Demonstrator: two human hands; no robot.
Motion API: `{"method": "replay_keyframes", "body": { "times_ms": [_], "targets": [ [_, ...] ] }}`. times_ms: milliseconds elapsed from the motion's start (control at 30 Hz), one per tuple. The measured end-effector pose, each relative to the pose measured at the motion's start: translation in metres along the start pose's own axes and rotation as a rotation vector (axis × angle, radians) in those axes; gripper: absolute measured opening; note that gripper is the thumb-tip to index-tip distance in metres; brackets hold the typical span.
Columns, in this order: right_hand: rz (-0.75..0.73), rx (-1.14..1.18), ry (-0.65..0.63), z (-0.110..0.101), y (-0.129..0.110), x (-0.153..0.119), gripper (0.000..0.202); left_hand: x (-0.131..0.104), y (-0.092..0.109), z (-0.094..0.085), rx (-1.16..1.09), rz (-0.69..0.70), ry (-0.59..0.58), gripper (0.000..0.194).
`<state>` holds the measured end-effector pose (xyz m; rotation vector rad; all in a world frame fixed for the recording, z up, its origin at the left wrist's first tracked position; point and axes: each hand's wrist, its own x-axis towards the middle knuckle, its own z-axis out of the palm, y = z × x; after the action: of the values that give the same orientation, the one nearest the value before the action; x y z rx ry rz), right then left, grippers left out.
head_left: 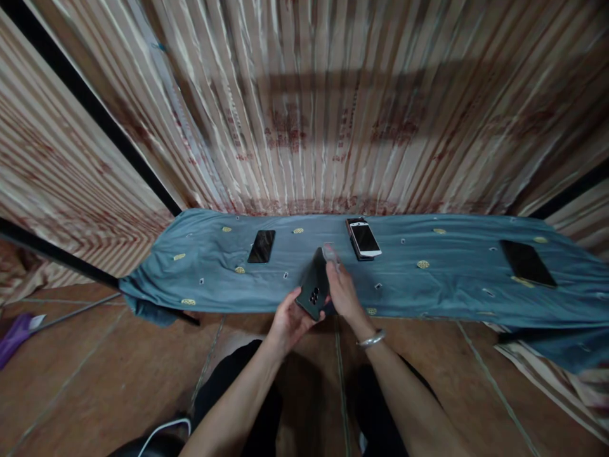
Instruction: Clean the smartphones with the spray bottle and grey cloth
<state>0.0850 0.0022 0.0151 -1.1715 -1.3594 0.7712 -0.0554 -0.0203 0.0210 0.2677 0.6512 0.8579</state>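
My left hand [288,324] is closed around the lower end of a dark green phone [311,289]. The phone is tilted, with its back and a group of camera lenses turned up toward me. My right hand [343,293] is closed beside the phone's right edge, a silver bracelet on its wrist. At its fingertips is a small pale, greyish piece [328,251], blurred, whose kind I cannot make out. Both hands are over the front part of a bench covered with blue cloth [323,225].
A dark phone [262,246] lies left on the cloth. Behind my right hand, a white phone [365,240] rests on a dark flat item [353,235]. Another dark phone [527,263] lies far right. Striped curtains [304,127] hang behind; a purple object [18,336] is on the floor.
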Motion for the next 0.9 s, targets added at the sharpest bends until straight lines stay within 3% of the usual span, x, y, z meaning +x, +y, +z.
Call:
{"method": "replay_keyframes", "body": {
  "times_ms": [100,167,267,400,600,900],
  "targets": [
    [-0.199,-0.231,-0.133,0.01,-0.007,-0.016,0.05,0.0,-0.002,0.0,0.014,0.0,0.067,0.019],
    [-0.266,-0.267,-0.215,0.019,-0.009,-0.027,0.051,0.0,-0.001,0.0,0.015,-0.001,0.087,0.021],
    [-0.274,-0.266,-0.236,0.027,-0.009,-0.039,0.05,-0.002,0.003,-0.001,0.018,0.006,0.086,0.025],
    [-0.297,-0.317,-0.209,0.022,-0.009,-0.036,0.047,-0.006,0.001,-0.001,0.053,-0.024,0.037,0.03],
    [-0.229,-0.369,-0.101,0.006,0.004,-0.015,0.045,-0.01,-0.009,-0.001,0.068,-0.059,-0.008,0.026],
    [-0.037,-0.321,-0.007,0.003,0.022,-0.004,0.057,-0.018,-0.011,0.006,0.11,-0.035,-0.011,0.03]
  ]
}}
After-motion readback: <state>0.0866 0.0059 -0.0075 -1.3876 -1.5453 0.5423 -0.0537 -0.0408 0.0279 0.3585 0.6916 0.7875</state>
